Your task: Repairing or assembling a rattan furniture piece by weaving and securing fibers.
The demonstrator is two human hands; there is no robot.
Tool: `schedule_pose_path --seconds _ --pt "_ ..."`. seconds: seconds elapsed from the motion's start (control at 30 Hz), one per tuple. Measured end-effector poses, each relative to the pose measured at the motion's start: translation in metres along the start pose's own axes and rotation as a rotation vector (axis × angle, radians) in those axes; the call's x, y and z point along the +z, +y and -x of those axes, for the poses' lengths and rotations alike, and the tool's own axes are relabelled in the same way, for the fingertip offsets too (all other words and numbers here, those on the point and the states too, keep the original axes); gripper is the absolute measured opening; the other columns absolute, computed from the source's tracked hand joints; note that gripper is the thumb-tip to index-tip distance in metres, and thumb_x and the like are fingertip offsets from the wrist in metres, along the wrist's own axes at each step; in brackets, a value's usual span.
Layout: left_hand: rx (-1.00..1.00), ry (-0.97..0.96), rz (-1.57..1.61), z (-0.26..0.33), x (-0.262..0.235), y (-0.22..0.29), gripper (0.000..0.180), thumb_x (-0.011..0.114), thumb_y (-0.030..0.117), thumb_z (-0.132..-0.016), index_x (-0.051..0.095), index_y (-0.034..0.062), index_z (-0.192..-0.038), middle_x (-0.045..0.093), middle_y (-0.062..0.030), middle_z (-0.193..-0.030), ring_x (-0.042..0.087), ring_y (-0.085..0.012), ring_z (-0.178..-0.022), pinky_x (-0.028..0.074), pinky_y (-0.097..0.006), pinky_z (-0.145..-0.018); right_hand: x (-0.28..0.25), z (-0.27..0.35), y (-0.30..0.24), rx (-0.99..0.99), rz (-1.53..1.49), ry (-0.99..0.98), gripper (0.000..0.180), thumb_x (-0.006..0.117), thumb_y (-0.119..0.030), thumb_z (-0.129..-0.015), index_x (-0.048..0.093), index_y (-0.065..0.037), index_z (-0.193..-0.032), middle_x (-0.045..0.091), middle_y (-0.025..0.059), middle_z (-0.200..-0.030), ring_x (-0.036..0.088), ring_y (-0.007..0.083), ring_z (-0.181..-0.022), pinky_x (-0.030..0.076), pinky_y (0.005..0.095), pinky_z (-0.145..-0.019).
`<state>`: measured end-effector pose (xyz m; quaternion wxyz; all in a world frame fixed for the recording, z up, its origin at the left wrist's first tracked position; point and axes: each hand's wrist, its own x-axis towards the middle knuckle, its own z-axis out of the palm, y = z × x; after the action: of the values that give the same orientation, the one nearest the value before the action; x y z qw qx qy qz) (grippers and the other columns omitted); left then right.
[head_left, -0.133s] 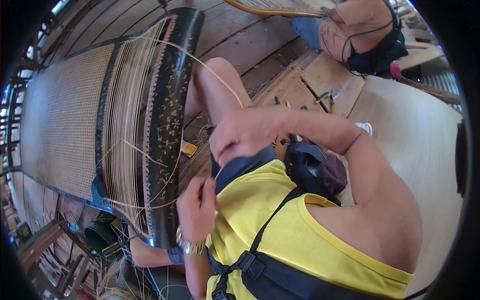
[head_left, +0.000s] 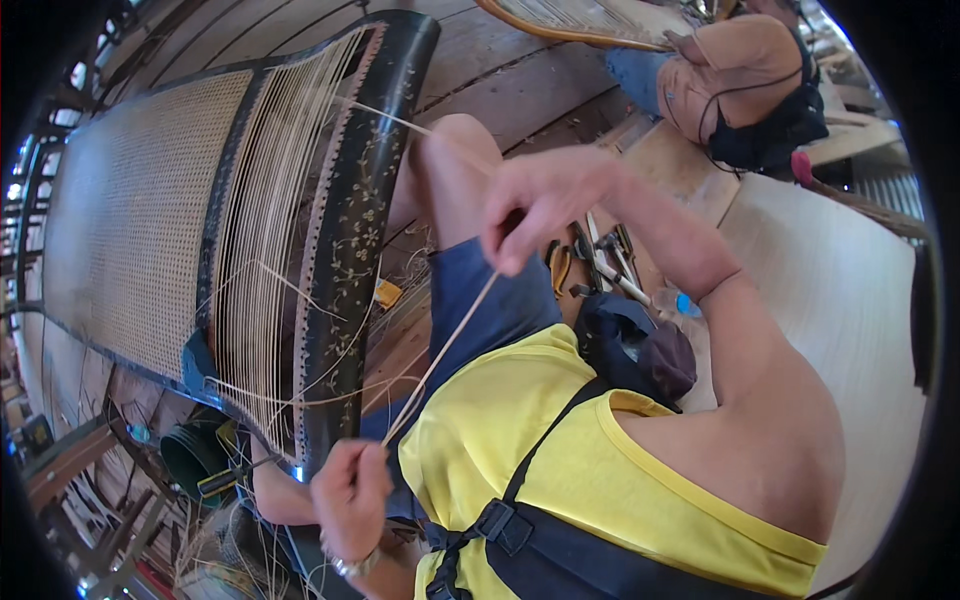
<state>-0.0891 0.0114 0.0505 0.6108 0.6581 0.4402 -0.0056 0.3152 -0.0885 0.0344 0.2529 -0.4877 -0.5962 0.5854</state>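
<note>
A thin strand of cane (head_left: 447, 349) runs taut between my two hands, above my lap. My left hand (head_left: 350, 495), a metal watch on its wrist, is closed on the lower end, thumb against the curled fingers. Higher up, my right hand (head_left: 535, 210) pinches the upper part. To the left stands a dark chair frame (head_left: 355, 235) painted with pale flowers. Rows of parallel cane strands (head_left: 262, 200) stretch inside it, beside a finished woven cane panel (head_left: 145, 220). Loose strands trail from the frame, one crossing near my knee.
Pliers (head_left: 560, 268) and other hand tools lie on boards beyond my lap, near a dark cloth bag (head_left: 630, 340). A small yellow packet (head_left: 387, 294) rests beside the frame. Lower left is a dark green bucket (head_left: 192, 455). Another person (head_left: 735, 80) sits at the upper right with a similar caned frame.
My hands have moved apart: the right one up and to the right, the left one down and to the left. A longer length of cane now shows between them.
</note>
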Motion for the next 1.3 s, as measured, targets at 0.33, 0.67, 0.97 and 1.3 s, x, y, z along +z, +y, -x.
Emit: schedule_pose_path --seconds 0.33,0.67,0.97,1.3 --pt "-0.445 0.057 -0.035 0.093 -0.142 -0.107 0.041 0.063 0.024 -0.098 0.06 0.0086 -0.136 0.069 -0.0097 -0.117 0.063 -0.013 -0.097 0.052 -0.025 -0.079 -0.082 0.024 0.072 0.533 0.176 0.13 0.021 0.07 -0.02 -0.089 0.066 0.0 -0.086 0.06 -0.0015 -0.073 0.053 0.0077 -0.071 0.044 0.0248 -0.066" --pt "-0.32 0.218 0.09 0.087 -0.142 -0.148 0.026 0.059 0.028 -0.101 0.057 0.0085 -0.083 0.047 0.0038 -0.061 0.036 -0.0027 -0.049 0.024 -0.019 -0.046 -0.076 0.031 0.042 0.272 -0.045 0.342 0.022 0.074 -0.019 -0.085 0.06 -0.003 -0.077 0.053 -0.0066 -0.07 0.047 0.0019 -0.069 0.039 0.0216 -0.064" --pt "-0.336 0.141 0.197 0.081 -0.142 -0.179 0.026 0.059 0.031 -0.101 0.056 0.0098 -0.085 0.047 0.0047 -0.062 0.036 -0.0037 -0.048 0.026 -0.019 -0.045 -0.073 0.038 0.032 0.144 -0.16 0.431 0.025 0.074 -0.021 -0.083 0.056 -0.006 -0.074 0.046 -0.0078 -0.07 0.04 0.0014 -0.067 0.03 0.0206 -0.059" --pt "-0.379 0.169 0.236 0.087 -0.134 -0.177 0.028 0.056 0.031 -0.102 0.055 0.0103 -0.083 0.046 0.0054 -0.064 0.036 -0.0033 -0.053 0.025 -0.02 -0.049 -0.071 0.024 0.044 -0.022 -0.354 0.416 0.023 0.07 -0.02 -0.091 0.054 -0.007 -0.08 0.039 -0.0065 -0.072 0.034 0.0042 -0.061 0.027 0.0211 -0.055"
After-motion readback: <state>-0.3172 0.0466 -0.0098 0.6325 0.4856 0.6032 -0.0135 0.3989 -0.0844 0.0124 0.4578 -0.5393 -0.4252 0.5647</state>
